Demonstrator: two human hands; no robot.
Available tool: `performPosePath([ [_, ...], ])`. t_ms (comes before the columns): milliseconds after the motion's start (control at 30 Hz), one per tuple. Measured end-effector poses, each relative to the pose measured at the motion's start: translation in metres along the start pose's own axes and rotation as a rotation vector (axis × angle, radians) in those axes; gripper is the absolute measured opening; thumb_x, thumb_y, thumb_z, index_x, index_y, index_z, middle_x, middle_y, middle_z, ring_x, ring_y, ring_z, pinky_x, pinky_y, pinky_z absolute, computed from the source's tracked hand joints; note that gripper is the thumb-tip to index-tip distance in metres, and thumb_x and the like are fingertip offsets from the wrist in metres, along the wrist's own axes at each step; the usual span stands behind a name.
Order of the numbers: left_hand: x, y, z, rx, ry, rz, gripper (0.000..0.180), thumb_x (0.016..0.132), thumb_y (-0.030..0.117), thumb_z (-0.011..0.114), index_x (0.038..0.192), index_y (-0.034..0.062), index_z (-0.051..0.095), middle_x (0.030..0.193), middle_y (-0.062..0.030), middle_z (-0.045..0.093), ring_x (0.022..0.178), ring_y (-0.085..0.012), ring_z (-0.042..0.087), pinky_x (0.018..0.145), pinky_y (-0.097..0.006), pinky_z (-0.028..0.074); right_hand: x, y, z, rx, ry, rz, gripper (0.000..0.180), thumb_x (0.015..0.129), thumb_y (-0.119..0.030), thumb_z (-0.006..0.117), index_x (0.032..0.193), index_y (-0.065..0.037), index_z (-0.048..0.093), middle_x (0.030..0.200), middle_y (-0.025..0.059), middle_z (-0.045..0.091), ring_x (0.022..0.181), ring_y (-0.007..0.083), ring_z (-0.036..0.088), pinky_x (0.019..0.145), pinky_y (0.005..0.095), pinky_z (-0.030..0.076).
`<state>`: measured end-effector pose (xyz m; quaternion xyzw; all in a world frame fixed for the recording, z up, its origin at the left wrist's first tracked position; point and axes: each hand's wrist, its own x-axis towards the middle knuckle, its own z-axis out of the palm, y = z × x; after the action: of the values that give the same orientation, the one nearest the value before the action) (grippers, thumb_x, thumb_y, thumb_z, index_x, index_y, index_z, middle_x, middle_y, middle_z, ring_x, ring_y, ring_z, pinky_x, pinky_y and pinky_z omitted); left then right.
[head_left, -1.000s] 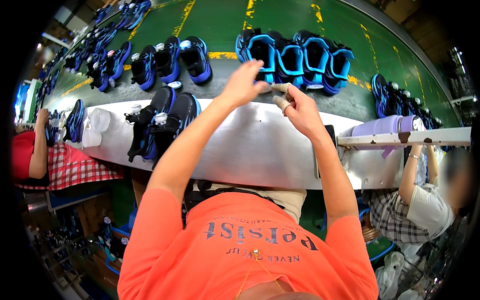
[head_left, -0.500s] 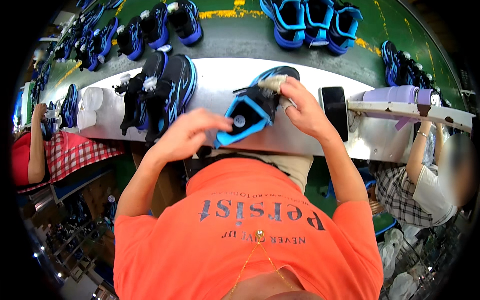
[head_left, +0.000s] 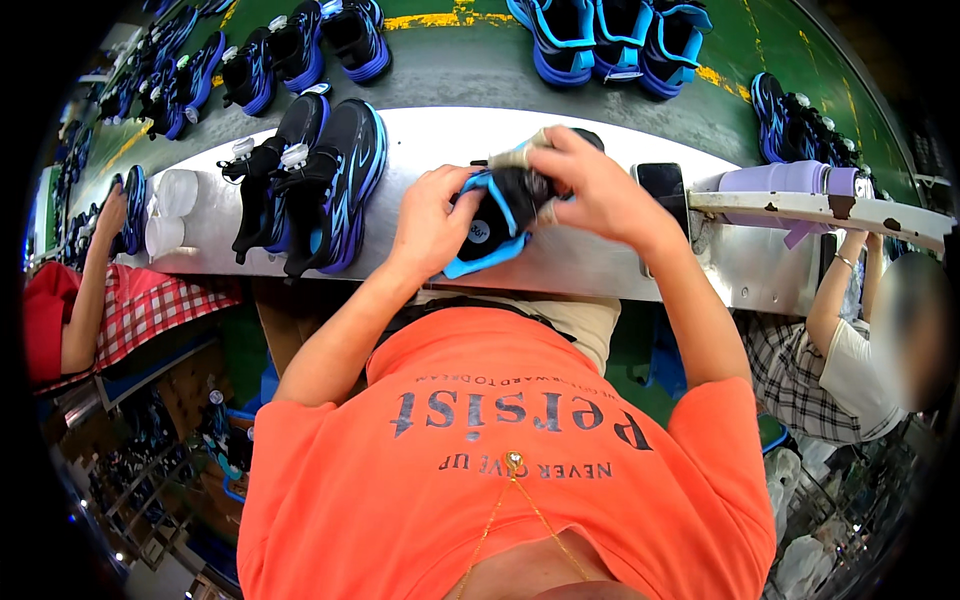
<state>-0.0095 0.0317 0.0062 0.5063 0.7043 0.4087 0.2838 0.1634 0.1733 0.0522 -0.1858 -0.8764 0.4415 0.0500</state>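
A black and blue sneaker (head_left: 487,262) lies on the pale metal bench in front of me, its opening toward my body and a round white mark on its insole. My left hand (head_left: 432,222) grips the collar on the left side, thumb at the opening. Over the tongue and upper, my right hand (head_left: 592,188) is bent with its fingers closed on the shoe. Beige covers wrap some of its fingertips. The toe is mostly hidden beneath that hand. Left of it stand two more black and blue sneakers (head_left: 350,185), with whitish toggles on their laces.
Two translucent cups (head_left: 177,193) stand at the left. At the right lie a dark phone (head_left: 662,188), a lilac cylinder (head_left: 770,180) and a chipped white bar (head_left: 850,210). Rows of sneakers (head_left: 565,45) stand on the green surface beyond. People work on both sides.
My left hand has moved up and right onto the sneaker's collar. My right hand has shifted left and curled over the tongue, and the view has moved slightly.
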Motion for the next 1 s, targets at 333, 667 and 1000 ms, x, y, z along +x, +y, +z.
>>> performPosePath([
  [333, 0.002, 0.006, 0.001, -0.029, 0.025, -0.078, 0.019, 0.086, 0.01, 0.061, 0.101, 0.0033, 0.069, 0.09, -0.014, 0.065, 0.083, -0.0282, 0.061, 0.073, -0.036, 0.047, -0.024, -0.001, 0.016, -0.022, 0.15, -0.027, 0.056, 0.063, 0.006, 0.065, 0.115, -0.011, 0.06, 0.106, 0.015, 0.046, 0.095, 0.0341, 0.054, 0.077, 0.0369, 0.05],
  [667, 0.017, -0.005, -0.015, -0.232, -0.238, -0.314, 0.031, 0.088, 0.008, 0.06, 0.119, 0.0031, 0.063, 0.112, -0.0061, 0.064, 0.094, -0.0104, 0.056, 0.08, -0.024, 0.045, -0.017, -0.016, 0.033, -0.294, 0.186, -0.031, 0.053, 0.062, 0.002, 0.073, 0.112, -0.011, 0.06, 0.101, 0.0121, 0.047, 0.089, 0.0319, 0.056, 0.073, 0.0394, 0.051],
  [1000, 0.079, -0.009, -0.024, -0.266, -0.574, -0.151, 0.018, 0.093, 0.018, 0.058, 0.1, 0.0023, 0.063, 0.086, 0.0025, 0.058, 0.08, -0.0064, 0.048, 0.071, -0.021, 0.04, -0.011, -0.021, 0.028, -0.2, 0.188, 0.006, 0.05, 0.061, -0.001, 0.076, 0.107, -0.014, 0.061, 0.097, 0.0095, 0.05, 0.092, 0.029, 0.055, 0.072, 0.0394, 0.05],
])
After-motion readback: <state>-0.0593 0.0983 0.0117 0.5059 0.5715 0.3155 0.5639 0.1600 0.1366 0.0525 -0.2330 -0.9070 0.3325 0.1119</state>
